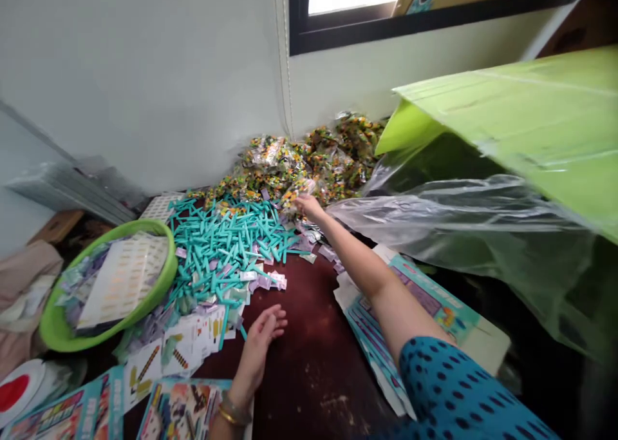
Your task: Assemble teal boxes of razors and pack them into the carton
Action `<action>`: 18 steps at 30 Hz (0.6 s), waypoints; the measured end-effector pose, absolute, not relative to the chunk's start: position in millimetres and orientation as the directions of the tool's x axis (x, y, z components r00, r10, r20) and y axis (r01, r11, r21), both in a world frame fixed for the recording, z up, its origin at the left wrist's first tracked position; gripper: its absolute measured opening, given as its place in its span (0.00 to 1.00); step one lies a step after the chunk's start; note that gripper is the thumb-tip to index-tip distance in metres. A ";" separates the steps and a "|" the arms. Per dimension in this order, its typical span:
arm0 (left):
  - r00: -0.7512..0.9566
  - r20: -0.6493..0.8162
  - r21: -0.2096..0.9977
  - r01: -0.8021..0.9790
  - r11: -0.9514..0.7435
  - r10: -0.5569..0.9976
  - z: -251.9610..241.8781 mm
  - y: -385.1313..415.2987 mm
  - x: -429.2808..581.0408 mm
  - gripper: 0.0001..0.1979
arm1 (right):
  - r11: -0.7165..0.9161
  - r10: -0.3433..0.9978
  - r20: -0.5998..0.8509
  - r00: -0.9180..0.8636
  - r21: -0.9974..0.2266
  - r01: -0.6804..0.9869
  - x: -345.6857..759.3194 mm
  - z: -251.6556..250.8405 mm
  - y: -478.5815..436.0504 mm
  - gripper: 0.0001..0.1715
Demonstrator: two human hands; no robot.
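Note:
My right hand (308, 205) is stretched far out to the heap of small clear packets with coloured bits (309, 160) against the wall, its fingers closed on one packet at the heap's near edge. My left hand (263, 334) rests open on the dark red table (309, 363), fingers slightly curled, holding nothing, just right of a spread of printed paper slips (193, 343). A large pile of teal plastic sticks (226, 240) lies between the two hands.
A green basin (58, 327) with sheets and small bags sits at left. Printed cards (410, 305) lie under my right arm, more at the bottom left. A green box lined with a clear plastic bag (483, 214) fills the right side.

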State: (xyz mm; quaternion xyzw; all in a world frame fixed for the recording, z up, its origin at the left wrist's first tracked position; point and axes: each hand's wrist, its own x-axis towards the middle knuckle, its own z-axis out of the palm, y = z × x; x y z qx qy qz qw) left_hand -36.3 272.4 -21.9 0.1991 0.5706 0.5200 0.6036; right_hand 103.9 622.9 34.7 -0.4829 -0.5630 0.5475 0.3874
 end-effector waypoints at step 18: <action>-0.050 -0.690 0.368 -0.883 0.291 0.722 -8.3 246.5 -80.2 0.20 | 0.226 0.965 -0.126 -0.232 -0.059 0.972 208.9 -13.0 586.4 0.22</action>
